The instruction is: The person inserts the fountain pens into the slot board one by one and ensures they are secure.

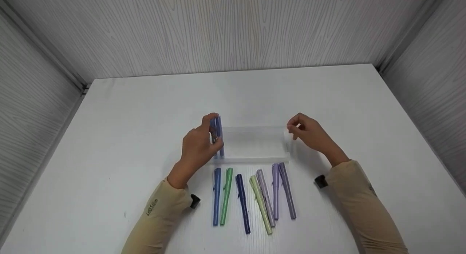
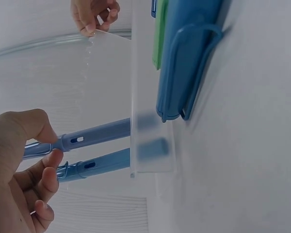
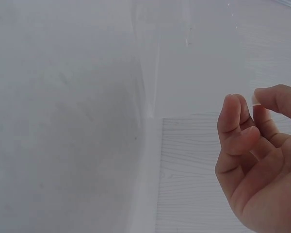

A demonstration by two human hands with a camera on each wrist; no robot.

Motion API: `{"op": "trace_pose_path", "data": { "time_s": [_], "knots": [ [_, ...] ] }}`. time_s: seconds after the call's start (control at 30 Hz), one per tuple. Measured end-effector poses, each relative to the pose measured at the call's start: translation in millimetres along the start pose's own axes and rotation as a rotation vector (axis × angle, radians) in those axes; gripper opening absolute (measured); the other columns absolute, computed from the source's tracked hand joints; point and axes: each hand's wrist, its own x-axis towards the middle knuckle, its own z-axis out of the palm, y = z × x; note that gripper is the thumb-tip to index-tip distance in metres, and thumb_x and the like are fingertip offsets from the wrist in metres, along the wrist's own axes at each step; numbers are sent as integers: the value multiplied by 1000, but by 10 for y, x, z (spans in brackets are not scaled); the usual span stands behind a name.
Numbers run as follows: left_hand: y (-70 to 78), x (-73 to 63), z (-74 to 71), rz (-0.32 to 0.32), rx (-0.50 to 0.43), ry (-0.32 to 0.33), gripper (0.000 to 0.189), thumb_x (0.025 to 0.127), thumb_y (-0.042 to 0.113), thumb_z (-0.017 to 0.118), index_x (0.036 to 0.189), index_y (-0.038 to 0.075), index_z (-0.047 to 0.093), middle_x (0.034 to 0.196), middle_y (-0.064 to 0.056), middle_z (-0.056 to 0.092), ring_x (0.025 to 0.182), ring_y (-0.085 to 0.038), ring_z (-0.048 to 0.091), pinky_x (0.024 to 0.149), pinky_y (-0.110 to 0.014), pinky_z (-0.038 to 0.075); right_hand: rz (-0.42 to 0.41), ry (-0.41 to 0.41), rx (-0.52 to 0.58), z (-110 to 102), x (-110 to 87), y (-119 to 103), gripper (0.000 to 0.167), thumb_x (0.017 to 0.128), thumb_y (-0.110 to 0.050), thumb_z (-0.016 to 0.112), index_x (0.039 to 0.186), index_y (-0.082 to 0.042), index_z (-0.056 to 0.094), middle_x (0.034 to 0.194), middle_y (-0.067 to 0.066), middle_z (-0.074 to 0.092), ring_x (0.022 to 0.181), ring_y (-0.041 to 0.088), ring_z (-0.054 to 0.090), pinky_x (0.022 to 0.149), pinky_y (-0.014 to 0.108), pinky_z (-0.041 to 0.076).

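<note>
My left hand pinches a periwinkle pen between thumb and index finger. Beside it stands a blue pen, close to the curled lower fingers. Both pens have their lower ends inside the front lip of a clear plastic pen case, at its left end. At the opposite side, my right hand pinches the upper right corner of the case with thumb and index finger. In the right wrist view only a small bit of the clear corner shows at the fingertips.
In front of the case lie several capped pens: blue, green, navy, yellow-green, mauve, lilac and grey-purple. The white table meets wood-grain panels at the back and sides.
</note>
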Motion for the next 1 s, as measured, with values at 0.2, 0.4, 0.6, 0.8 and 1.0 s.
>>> {"op": "trace_pose_path", "data": {
  "time_s": [0.2, 0.4, 0.6, 0.8, 1.0],
  "knots": [
    [2, 4, 11, 24, 12, 4, 57, 83, 16, 68, 132, 15, 40, 73, -6, 65, 54, -15, 44, 50, -27, 36, 6, 0, -1, 3, -4, -3, 23, 100, -25, 51, 109, -5, 55, 98, 9, 60, 75, 20, 59, 74, 41, 49],
    [-7, 5, 0, 10, 10, -11, 57, 83, 16, 68, 132, 15, 39, 72, -5, 62, 52, -13, 40, 49, -25, 30, 13, -5, -7, 5, -5, -8, 23, 100, -26, 51, 109, -5, 55, 99, 10, 61, 75, 19, 60, 74, 41, 49],
    [-2, 25, 7, 42, 25, 5, 56, 81, 14, 67, 131, 13, 42, 67, -3, 60, 51, -10, 37, 47, -24, 27, 8, -17, 2, -14, -17, 3, 23, 100, -25, 51, 109, -5, 55, 98, 9, 60, 78, 29, 61, 76, 42, 48],
    [16, 52, 15, 77, 92, 8, 56, 81, 14, 67, 131, 12, 44, 63, -3, 60, 49, -11, 38, 46, -25, 29, 14, -22, -2, -22, -19, 4, 23, 100, -26, 51, 110, -5, 55, 98, 9, 60, 80, 31, 62, 77, 42, 48],
    [30, 82, 3, 65, 120, -19, 56, 82, 18, 68, 133, 13, 44, 61, -4, 58, 48, -12, 38, 46, -25, 29, 13, -13, -12, -25, -14, 16, 23, 100, -26, 51, 109, -5, 56, 98, 9, 61, 78, 27, 61, 74, 39, 48]
  ]
}}
